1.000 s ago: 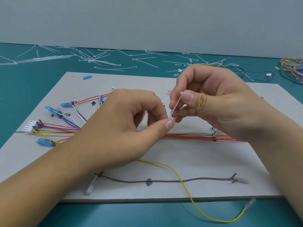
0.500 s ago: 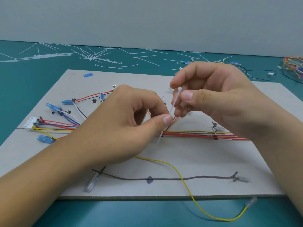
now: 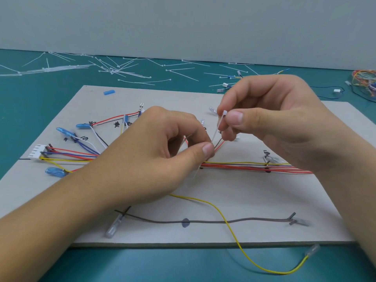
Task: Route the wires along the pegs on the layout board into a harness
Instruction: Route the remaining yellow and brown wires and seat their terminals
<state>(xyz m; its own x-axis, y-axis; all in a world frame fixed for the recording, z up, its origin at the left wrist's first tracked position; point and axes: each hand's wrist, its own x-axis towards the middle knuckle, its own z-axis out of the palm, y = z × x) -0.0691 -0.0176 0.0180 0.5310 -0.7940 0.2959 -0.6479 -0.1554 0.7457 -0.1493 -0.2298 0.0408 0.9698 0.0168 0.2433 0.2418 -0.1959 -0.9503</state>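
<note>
A grey layout board lies on the teal table. A bundle of red, yellow and white wires runs across its middle toward a white connector at the left. My left hand pinches the wires where a red and a brown branch rise from the bundle. My right hand pinches the head end of a white cable tie, whose tail passes down behind my left thumb. A loose yellow wire trails off the board's front edge. A grey wire lies between dark pegs near the front.
Several loose white cable ties are scattered on the table behind the board. A tangle of coloured wires sits at the far right. Blue-sleeved terminals fan out at the board's left. A small blue piece lies near the back edge.
The cable tie's tail has slid down past the wires and now shows below my left thumb. My right hand has risen slightly with the tie's head.
</note>
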